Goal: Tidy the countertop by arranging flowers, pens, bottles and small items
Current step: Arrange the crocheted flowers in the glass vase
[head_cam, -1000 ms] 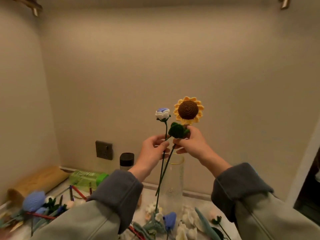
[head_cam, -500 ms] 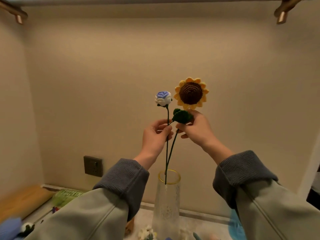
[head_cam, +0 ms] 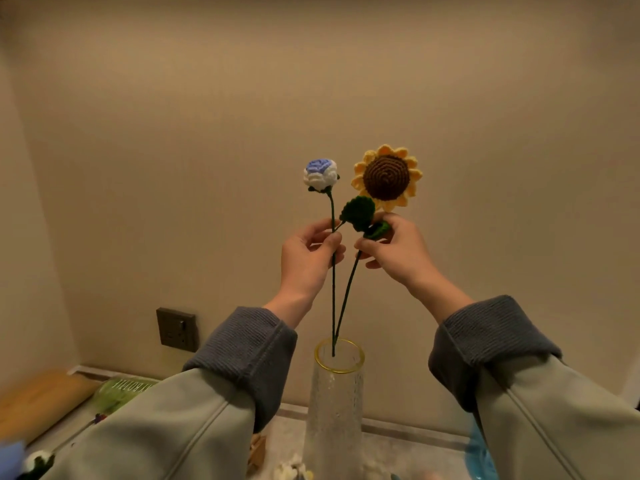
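A tall clear glass vase (head_cam: 334, 407) with a gold rim stands on the countertop at the bottom middle. My left hand (head_cam: 306, 259) pinches the thin green stem of a crocheted white-and-blue rose (head_cam: 320, 174). My right hand (head_cam: 394, 252) pinches the stem of a crocheted sunflower (head_cam: 386, 176) just under its dark green leaf (head_cam: 358, 211). Both flowers are held upright above the vase, and the lower ends of both stems reach down into its mouth.
A dark wall socket (head_cam: 177, 329) sits on the back wall at the left. A green bottle (head_cam: 119, 393) lies on the counter, beside a blurred tan object (head_cam: 38, 400). More crocheted flowers (head_cam: 36, 460) lie at the bottom left. Something blue (head_cam: 479, 455) shows at the bottom right.
Both hands with their flowers have come down a little in the picture as the view tilted down. The stem ends now reach into the vase's mouth.
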{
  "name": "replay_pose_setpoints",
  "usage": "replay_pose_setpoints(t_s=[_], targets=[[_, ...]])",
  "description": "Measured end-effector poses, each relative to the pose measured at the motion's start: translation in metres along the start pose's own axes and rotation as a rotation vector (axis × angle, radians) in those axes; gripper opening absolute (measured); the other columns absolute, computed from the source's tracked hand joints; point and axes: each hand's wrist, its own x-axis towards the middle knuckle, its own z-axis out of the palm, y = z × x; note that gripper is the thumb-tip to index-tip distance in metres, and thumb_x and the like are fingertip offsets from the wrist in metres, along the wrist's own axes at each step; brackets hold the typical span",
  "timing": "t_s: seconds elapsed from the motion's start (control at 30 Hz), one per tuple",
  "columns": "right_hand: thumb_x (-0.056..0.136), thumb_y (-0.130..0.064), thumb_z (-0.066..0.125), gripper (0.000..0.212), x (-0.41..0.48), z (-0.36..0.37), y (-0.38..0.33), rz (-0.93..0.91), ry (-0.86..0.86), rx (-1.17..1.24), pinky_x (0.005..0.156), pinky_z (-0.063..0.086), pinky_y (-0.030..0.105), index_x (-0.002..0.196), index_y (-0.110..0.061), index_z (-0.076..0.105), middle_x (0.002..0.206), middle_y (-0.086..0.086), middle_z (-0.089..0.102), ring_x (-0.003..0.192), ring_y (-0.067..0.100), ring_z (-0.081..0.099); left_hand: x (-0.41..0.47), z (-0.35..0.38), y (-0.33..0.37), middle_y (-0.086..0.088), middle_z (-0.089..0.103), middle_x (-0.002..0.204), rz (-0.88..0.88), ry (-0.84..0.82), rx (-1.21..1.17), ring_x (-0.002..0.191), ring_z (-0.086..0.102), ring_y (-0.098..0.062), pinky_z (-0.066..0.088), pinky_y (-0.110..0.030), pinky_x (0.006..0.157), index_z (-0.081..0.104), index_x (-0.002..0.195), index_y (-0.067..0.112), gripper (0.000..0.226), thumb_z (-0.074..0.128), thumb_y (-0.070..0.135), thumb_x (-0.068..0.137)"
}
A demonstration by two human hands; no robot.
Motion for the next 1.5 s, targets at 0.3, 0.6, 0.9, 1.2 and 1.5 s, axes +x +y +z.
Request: replay_pose_setpoints(t_s=[0.3,0.6,0.9,1.2,1.5], targets=[[0.082,-0.006,0.072,0.036,-0.035,0.040,0.080,0.198,-0.103,0.008,0.056,0.055,0.020,0.108,-0.025,0.057,0.087,-0.002,0.067,0.069,0.008,0.070,-0.031,-0.026,-0.077,-0.002,0.066,0.083,-0.185,0.059,0.063,0.071,0.069,-0.012,0.056,-0.023,0.069,0.066,0.102,0.023,0.022,0.063,0.004,0.091],[0.078,-0.019,0.074,0.026,-0.062,0.065,0.118,0.238,-0.142,-0.065,0.083,0.054,0.034,0.102,-0.026,0.066,0.095,-0.007,0.068,0.092,0.011,0.064,-0.060,-0.046,-0.111,0.012,0.069,0.097,-0.270,0.063,0.331,0.097,0.061,-0.005,0.046,-0.025,0.081,0.066,0.094,0.033,0.016,0.059,0.019,0.095],[0.081,-0.025,0.071,0.015,-0.083,0.080,0.123,0.302,-0.105,-0.076,0.080,0.053,0.034,0.094,-0.029,0.064,0.091,-0.010,0.067,0.088,0.010,0.064,-0.075,-0.047,-0.117,0.006,0.065,0.092,-0.438,0.051,0.374,0.088,0.059,-0.009,0.042,-0.022,0.066,0.063,0.102,0.020,0.018,0.046,0.028,0.101],[0.084,-0.023,0.067,0.016,-0.092,0.088,0.125,0.355,-0.020,-0.065,0.080,0.054,0.037,0.099,-0.024,0.061,0.094,-0.005,0.068,0.089,0.014,0.064,-0.088,-0.054,-0.116,-0.009,0.065,0.093,-0.514,0.043,0.349,0.089,0.061,-0.022,0.036,-0.024,0.060,0.062,0.112,0.010,0.027,0.045,0.028,0.101],[0.089,-0.025,0.064,0.032,-0.100,0.088,0.130,0.483,-0.010,0.036,0.086,0.049,0.035,0.119,-0.018,0.056,0.110,0.001,0.064,0.098,0.017,0.060,-0.092,-0.056,-0.120,0.011,0.060,0.092,-0.513,-0.032,0.361,0.090,0.054,-0.009,0.040,-0.029,0.084,0.060,0.097,0.028,0.017,0.043,0.030,0.102]])
